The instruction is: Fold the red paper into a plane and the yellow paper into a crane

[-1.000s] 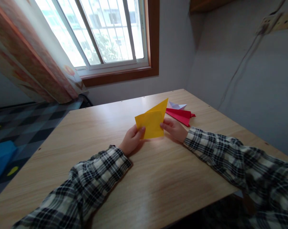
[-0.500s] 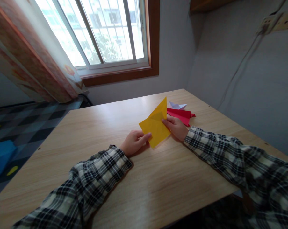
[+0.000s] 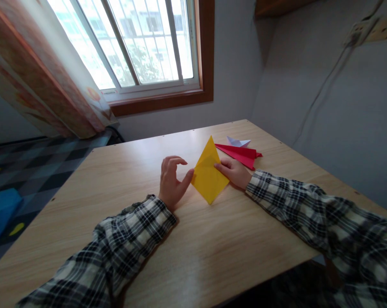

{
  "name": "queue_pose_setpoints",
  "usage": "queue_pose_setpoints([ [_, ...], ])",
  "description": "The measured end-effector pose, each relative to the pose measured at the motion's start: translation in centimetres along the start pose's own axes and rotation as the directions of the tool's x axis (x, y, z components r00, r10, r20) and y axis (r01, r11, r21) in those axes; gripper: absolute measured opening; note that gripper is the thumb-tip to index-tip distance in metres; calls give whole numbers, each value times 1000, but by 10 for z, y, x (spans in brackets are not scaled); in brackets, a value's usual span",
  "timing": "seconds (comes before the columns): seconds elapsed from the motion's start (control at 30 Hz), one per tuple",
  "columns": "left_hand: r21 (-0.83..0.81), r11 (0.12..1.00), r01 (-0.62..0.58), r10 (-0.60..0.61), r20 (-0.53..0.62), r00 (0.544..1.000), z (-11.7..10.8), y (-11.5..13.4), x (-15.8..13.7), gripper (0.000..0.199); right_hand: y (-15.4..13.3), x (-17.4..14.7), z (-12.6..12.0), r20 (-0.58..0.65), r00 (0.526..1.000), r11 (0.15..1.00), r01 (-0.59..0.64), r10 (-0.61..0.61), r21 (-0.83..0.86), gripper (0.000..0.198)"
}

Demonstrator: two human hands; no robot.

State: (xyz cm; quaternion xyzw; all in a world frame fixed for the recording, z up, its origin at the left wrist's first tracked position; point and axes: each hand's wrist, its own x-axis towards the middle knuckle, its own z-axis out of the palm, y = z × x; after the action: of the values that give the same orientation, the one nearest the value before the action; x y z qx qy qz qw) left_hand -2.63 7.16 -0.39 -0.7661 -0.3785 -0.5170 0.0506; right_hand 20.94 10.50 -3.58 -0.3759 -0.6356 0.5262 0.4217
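A folded sheet of yellow paper (image 3: pixel 209 177), kite-shaped with one point toward the window, is held up over the wooden table (image 3: pixel 142 256). My right hand (image 3: pixel 234 172) pinches its right edge, thumb on the near face and the other fingers mostly behind. At the paper's left corner is my left hand (image 3: pixel 174 182), its thumb and fingers apart in a curve. The left thumb tip is at or just beside that corner; whether it touches, I cannot tell.
Beyond my right hand lie a red folded paper plane (image 3: pixel 240 155) and a small white paper boat (image 3: pixel 238 142). A blue folded paper (image 3: pixel 2 209) rests on the checked cloth (image 3: pixel 46 171) at left. A window (image 3: pixel 142 47) and wall stand past the table.
My left hand has let go of the yellow paper's lower left edge and opened, moving up and slightly left. The paper has turned so its points stand nearly upright; my right hand keeps its pinch.
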Motion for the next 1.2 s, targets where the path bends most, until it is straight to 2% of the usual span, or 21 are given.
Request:
queue_pose_setpoints([
  [0.17,82,995,-63,54,101,993,0,3,-2,17,-3,-1,2,63,997,980,55,-43,-192,44],
  [0.3,47,991,-129,114,239,964,-2,7,-2,12,-8,1,1,87,985,878,173,-150,-446,50],
  [0.4,-66,982,-175,187,385,904,-1,10,-3,12,-9,3,-2,108,970,796,242,-220,-554,52],
  [0.53,-131,975,-179,221,576,787,2,12,-4,20,-5,7,-6,90,970,727,228,-224,-647,49],
  [0.67,-114,983,-144,183,659,729,5,10,-5,29,-3,9,-9,103,973,697,219,-205,-683,47],
  [0.8,-97,988,-118,152,704,693,6,7,-5,36,-5,9,-9,93,977,703,201,-190,-682,42],
  [0.97,-81,994,-67,105,722,684,9,4,-8,43,-7,6,-11,59,990,780,134,-124,-611,27],
  [1.2,-10,998,-68,52,753,657,11,2,-10,56,8,10,-14,-32,993,886,90,-117,-455,31],
])
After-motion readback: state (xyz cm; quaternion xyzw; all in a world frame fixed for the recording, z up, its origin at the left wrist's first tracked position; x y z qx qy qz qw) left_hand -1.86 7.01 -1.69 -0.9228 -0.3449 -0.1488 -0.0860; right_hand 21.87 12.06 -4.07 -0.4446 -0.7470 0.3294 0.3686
